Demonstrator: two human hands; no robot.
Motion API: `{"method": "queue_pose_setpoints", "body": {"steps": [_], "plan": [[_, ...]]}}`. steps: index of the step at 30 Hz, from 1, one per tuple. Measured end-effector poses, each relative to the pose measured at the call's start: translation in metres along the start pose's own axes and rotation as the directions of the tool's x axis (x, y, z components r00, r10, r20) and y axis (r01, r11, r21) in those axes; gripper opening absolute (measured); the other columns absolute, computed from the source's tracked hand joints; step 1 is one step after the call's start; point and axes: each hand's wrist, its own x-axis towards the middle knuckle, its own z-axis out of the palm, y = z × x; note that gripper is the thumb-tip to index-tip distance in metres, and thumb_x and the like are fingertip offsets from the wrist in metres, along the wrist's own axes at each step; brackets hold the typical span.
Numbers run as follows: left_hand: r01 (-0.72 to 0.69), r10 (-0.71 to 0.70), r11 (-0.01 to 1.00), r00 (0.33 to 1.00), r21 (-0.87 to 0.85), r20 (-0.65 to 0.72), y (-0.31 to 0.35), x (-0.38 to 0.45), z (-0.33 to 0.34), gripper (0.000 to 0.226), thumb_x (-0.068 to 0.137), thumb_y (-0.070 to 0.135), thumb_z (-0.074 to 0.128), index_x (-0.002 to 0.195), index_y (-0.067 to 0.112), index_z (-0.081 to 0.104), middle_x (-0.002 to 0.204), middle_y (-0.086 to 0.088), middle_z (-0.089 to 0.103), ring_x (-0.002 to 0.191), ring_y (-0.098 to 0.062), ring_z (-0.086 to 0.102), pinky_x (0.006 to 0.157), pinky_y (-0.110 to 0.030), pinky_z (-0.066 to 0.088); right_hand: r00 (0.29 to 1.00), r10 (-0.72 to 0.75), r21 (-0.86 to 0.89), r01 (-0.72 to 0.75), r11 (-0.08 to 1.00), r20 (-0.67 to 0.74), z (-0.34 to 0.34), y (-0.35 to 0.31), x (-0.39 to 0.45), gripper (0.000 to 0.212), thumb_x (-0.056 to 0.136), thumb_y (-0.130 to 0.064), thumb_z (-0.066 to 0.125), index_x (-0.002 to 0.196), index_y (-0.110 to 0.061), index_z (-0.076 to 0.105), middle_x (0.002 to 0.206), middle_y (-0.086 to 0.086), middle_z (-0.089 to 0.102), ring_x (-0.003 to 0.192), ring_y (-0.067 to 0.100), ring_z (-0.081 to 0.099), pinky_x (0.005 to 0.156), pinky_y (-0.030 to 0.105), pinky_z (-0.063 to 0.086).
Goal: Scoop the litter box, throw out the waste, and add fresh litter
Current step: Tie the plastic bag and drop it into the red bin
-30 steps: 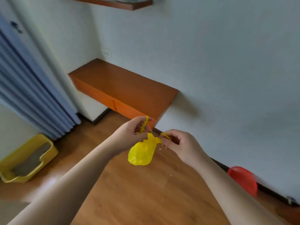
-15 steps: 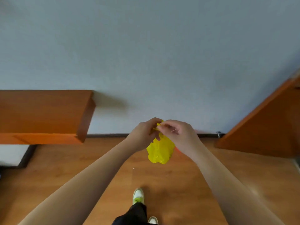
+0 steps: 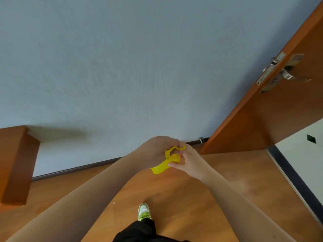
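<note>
Since the frame half a second back, the view has swung to the right: the orange-brown wooden shelf has slid to the left edge, and an open brown wooden door with a silver metal lever handle now fills the upper right. The hands have stayed together at centre frame on the small yellow plastic bag, which now looks more squeezed and hangs lower left of the knuckles.

The left hand is curled round the bag's neck, and a loop of the yellow plastic stands up above its fingers. The right hand pinches the twisted top of the bag just beside the left, the two hands touching. The bag is bunched shut, so what it holds cannot be seen.

Below, at bottom centre, a white and green sneaker stands on the wooden plank floor under a black trouser leg. A pale grey wall fills the upper frame.
</note>
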Motion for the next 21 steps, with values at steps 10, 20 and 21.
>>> {"method": "queue_pose_setpoints", "body": {"steps": [10, 20, 21], "plan": [[-0.131, 0.126, 0.991, 0.947, 0.003, -0.297, -0.041, 0.087, 0.021, 0.037, 0.085, 0.039, 0.062, 0.118, 0.025, 0.055, 0.118, 0.0, 0.053, 0.103, -0.016, 0.054, 0.087, -0.027, 0.047, 0.979, 0.076, -0.096, -0.095, 0.991, -0.188, -0.045, 0.071, 0.053, 0.031, 0.085, -0.024, 0.068, 0.115, -0.017, 0.066, 0.098, -0.011, 0.048, 0.088, 0.008, 0.047, 0.07, 0.013, 0.034], [0.432, -0.429, 0.901, 0.9, 0.031, -0.071, -0.081, 0.181, 0.135, 0.08, 0.082, 0.039, 0.073, 0.149, 0.036, 0.029, 0.146, 0.002, 0.038, 0.127, -0.021, 0.046, 0.097, -0.033, 0.046, 0.999, 0.02, -0.093, -0.016, 0.996, 0.041, -0.071, 0.193, 0.126, 0.029, 0.087, -0.032, 0.063, 0.114, -0.022, 0.063, 0.097, -0.005, 0.061, 0.091, 0.014, 0.061, 0.076, 0.024, 0.048], [0.474, -0.47, 0.88, 0.878, 0.025, -0.093, -0.081, 0.192, 0.146, 0.073, 0.084, 0.035, 0.07, 0.147, 0.035, 0.033, 0.144, 0.003, 0.042, 0.126, -0.021, 0.048, 0.095, -0.034, 0.047, 0.998, -0.003, -0.089, 0.009, 0.996, 0.066, -0.074, 0.204, 0.134, 0.027, 0.088, -0.032, 0.063, 0.113, -0.024, 0.063, 0.097, -0.005, 0.062, 0.091, 0.014, 0.061, 0.076, 0.023, 0.048]]}}
